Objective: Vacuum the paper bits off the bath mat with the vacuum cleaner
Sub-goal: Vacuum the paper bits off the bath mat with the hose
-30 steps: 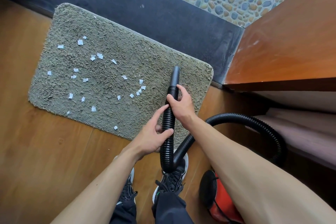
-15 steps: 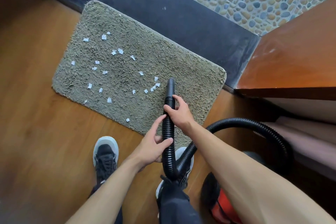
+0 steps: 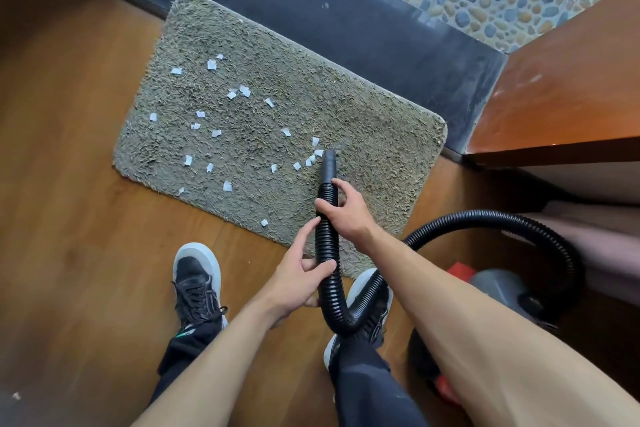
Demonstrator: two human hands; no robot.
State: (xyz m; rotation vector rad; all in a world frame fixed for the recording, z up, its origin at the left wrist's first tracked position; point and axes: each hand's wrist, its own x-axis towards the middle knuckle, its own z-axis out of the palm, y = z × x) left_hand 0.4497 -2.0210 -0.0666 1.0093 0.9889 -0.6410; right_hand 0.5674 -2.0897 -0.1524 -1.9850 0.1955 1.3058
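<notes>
The hose (image 3: pixel 327 246) is clasped in the curled fingers of left hand (image 3: pixel 298 277) and right hand (image 3: pixel 346 211), nozzle (image 3: pixel 328 166) held beside centre-frame paper bits (image 3: pixel 313 158), bare bath mat (image 3: pixel 384 146) left open rightward to its rounded edge.

The right forearm (image 3: pixel 485 340) covers most of the vacuum cleaner (image 3: pixel 498 288) and part of its hose (image 3: pixel 502 217). Hose and trouser leg (image 3: pixel 363 378) hide much of the right shoe (image 3: pixel 363 283). The near right corner of the bath mat (image 3: pixel 346 107) lies under the hose. A white speck (image 3: pixel 15 395) on the floor (image 3: pixel 69 253) is too small to identify.

No readable text, label, brand, number or sign shows on anything in view.
</notes>
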